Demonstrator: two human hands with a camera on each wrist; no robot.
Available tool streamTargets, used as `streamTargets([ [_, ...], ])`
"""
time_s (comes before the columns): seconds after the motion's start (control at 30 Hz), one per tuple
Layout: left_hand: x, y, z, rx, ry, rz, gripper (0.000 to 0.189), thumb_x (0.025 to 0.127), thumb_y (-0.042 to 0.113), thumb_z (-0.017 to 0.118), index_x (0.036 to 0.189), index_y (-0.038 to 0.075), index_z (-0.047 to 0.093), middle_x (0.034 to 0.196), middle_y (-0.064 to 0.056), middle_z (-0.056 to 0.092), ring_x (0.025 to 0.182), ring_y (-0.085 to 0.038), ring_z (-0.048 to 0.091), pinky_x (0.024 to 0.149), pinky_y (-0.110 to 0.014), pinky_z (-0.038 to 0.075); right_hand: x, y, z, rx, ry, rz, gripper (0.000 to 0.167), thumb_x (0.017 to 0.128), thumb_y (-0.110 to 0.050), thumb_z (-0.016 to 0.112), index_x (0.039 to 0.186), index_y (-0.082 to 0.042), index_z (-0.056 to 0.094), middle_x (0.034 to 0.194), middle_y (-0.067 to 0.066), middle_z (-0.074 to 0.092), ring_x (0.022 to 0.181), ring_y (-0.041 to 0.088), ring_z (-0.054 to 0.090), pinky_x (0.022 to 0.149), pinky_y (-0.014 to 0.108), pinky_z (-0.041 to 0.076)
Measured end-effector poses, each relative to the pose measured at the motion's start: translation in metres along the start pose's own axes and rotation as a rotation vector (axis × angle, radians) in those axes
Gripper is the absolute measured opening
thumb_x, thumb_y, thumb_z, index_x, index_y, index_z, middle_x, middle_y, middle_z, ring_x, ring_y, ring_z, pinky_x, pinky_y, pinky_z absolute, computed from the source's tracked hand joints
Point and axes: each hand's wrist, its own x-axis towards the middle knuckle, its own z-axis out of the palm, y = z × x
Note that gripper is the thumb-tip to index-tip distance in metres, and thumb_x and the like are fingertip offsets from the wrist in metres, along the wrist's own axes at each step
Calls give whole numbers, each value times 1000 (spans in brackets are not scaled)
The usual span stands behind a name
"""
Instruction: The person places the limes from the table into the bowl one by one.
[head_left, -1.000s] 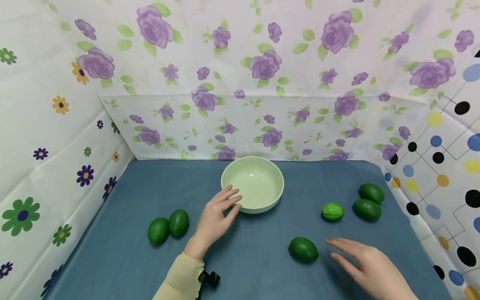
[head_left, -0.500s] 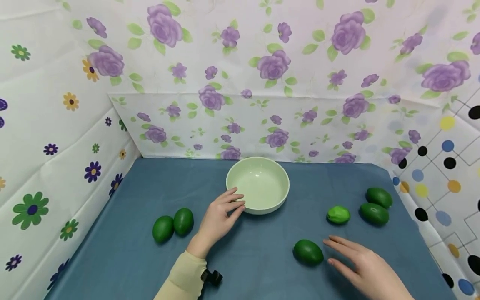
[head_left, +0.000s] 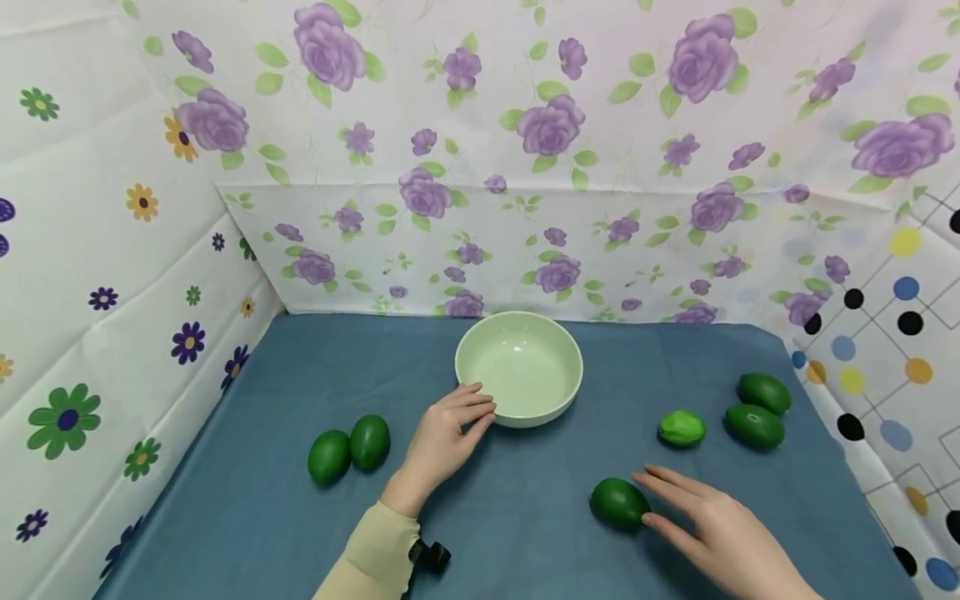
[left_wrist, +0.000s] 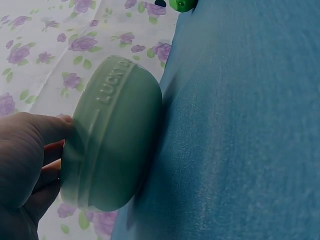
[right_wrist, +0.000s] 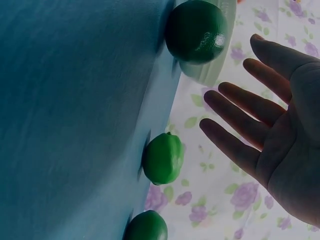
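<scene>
A pale green bowl (head_left: 525, 367) stands upright at the back middle of the blue cloth. My left hand (head_left: 446, 437) holds its near-left rim, fingers over the inside and thumb outside; raised lettering shows on the bowl's wall (left_wrist: 117, 130) in the left wrist view. My right hand (head_left: 708, 521) is spread beside a dark green, smooth oval fruit (head_left: 619, 504), thumb and fingertips very near its right side. The right wrist view shows a gap between that hand (right_wrist: 280, 115) and the fruit (right_wrist: 196, 32).
A small bright green pepper-like item (head_left: 682, 428) lies right of the bowl. Two dark green oval fruits (head_left: 754, 427) lie beyond it at the right. Another touching pair (head_left: 330, 457) sits at the left. Floral and dotted sheets (head_left: 600, 167) rise behind and along the sides.
My right hand has moved left, closer to the near dark green fruit. The left hand's fingers have come down slightly onto the bowl's rim. The head view has shifted a little.
</scene>
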Motion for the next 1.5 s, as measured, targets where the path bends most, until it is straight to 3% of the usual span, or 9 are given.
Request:
streamTargets([
  [0.27, 0, -2, 2, 40, 3, 2, 21, 98, 7, 81, 119, 4, 83, 120, -9, 79, 130, -25, 68, 119, -39, 49, 5, -1, 2, -22, 48, -42, 47, 99, -42, 79, 145, -36, 68, 143, 0, 68, 118, 23, 73, 89, 41, 66],
  [0.53, 1, -2, 1, 39, -8, -16, 21, 97, 8, 81, 118, 6, 83, 118, -7, 80, 129, -24, 68, 120, -36, 48, 10, -4, 6, 4, 3, -48, 48, 100, -42, 77, 146, -30, 69, 145, 1, 67, 120, 23, 72, 90, 40, 66],
  [0.93, 1, -3, 0, 33, -16, -56, 20, 98, 8, 80, 117, 9, 84, 116, -4, 80, 125, -23, 70, 115, -34, 53, 12, -10, 7, -2, 15, -76, 45, 99, -38, 80, 143, -32, 71, 143, 2, 68, 119, 23, 72, 90, 42, 66],
  [1.2, 1, -1, 2, 49, -47, -79, 26, 100, 11, 77, 125, 10, 82, 124, -4, 78, 130, -23, 67, 117, -35, 51, 15, -12, 8, 16, 13, -90, 44, 99, -36, 81, 141, -31, 72, 143, 3, 68, 119, 24, 72, 89, 40, 67],
  [1.5, -1, -1, 4, 81, -43, -58, 24, 100, 9, 77, 123, 10, 82, 121, -3, 79, 133, -24, 65, 122, -34, 46, 20, -14, 6, 1, 4, -84, 43, 100, -40, 79, 141, -33, 72, 145, 2, 68, 121, 24, 72, 91, 44, 66],
])
